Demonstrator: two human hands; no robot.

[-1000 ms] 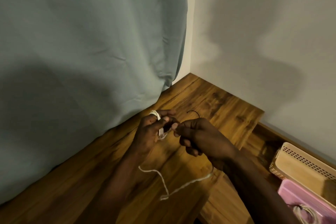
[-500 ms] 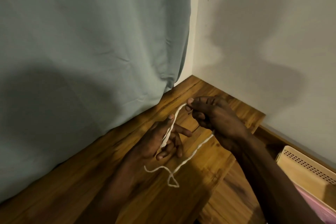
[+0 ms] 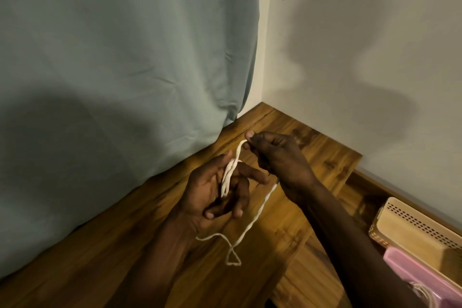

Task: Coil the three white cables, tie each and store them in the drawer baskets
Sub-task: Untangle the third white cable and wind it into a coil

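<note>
Pinching the cable (image 3: 252, 222) end at about 12 o'clock, right hand (image 3: 280, 157) has thumb and forefinger closed on the white strand, other fingers curled. Left hand (image 3: 215, 190) sits just below at 7 o'clock from the right, palm up, fingers (image 3: 250, 174) partly spread and loosely bent; several cable strands run across its palm between the fingers. Cannot tell if those fingers actually clamp it. Rest of cable hangs under the right wrist, drops toward 6 o'clock onto the wooden bench (image 3: 312, 155) and ends in a small loop plus a short tail pointing to 9 o'clock. Open drawer at 4 o'clock holds a beige basket (image 3: 412, 230) and, just beside it toward 5 o'clock, a pink basket (image 3: 410, 270) with a white coil (image 3: 425, 294) in its near corner, partly cut off. Grey-green curtain (image 3: 125, 70) at 10 o'clock, wall (image 3: 375, 32) at 2 o'clock.
</note>
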